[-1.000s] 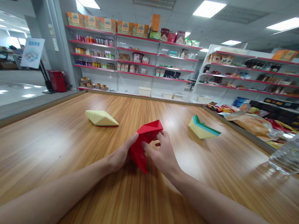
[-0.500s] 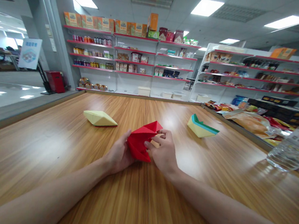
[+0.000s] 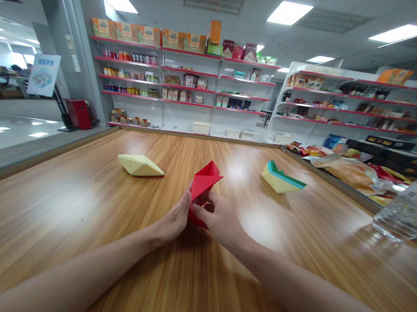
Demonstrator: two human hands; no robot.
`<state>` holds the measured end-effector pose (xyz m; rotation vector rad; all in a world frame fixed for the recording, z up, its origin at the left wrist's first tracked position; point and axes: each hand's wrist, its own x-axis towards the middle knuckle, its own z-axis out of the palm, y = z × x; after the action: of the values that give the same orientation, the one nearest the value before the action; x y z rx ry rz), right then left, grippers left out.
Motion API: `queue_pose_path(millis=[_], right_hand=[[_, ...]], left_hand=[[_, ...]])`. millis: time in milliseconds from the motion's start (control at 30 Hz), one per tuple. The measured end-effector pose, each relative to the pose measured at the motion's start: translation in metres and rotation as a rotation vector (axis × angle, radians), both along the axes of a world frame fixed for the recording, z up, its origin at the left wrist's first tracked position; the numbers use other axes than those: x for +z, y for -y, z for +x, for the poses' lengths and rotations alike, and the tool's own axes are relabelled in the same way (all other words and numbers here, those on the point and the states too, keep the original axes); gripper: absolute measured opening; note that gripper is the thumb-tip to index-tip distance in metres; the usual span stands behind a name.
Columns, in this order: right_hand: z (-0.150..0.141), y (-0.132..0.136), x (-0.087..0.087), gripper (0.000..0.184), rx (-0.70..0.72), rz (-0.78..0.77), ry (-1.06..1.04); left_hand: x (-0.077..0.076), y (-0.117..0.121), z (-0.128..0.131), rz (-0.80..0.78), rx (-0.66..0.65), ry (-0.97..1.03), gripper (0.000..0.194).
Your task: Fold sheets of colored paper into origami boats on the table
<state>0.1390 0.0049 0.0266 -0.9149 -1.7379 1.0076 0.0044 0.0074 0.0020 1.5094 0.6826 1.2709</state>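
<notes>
A folded piece of red paper (image 3: 205, 182) is held upright between both hands, above the middle of the wooden table. My left hand (image 3: 177, 219) supports its left side, most of its fingers hidden behind the paper. From the right, my right hand (image 3: 220, 218) grips the lower part, thumb in front and fingers bent around the fold. Beyond the left hand lies a pale yellow folded paper boat (image 3: 141, 166) with a thin red and green lower edge. On the far right side sits another paper boat (image 3: 282, 178), layered green, blue and yellow.
The wooden table (image 3: 106, 244) has a raised rim. Along its right side are snack packets (image 3: 347, 170), dark boxes (image 3: 402, 157) and a clear plastic bottle (image 3: 409, 206). Stocked shelves (image 3: 186, 88) stand beyond the far edge.
The red paper has turned and narrowed, now standing more upright. My right hand has shifted left and lower on it, and the two hands are closer together.
</notes>
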Motion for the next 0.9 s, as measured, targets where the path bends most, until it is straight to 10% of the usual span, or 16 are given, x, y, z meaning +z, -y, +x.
queue_pose_path(millis=[500,900], right_hand=[[0.006,-0.015,-0.014,0.027,0.186,-0.148,-0.172],[0.009,-0.012,-0.009,0.018,-0.05,0.12,0.001]], left_hand=[[0.001,-0.006,0.002,-0.134,0.002,0.187,0.032],[-0.008,-0.012,0.005,-0.255,0.058,0.258,0.035]])
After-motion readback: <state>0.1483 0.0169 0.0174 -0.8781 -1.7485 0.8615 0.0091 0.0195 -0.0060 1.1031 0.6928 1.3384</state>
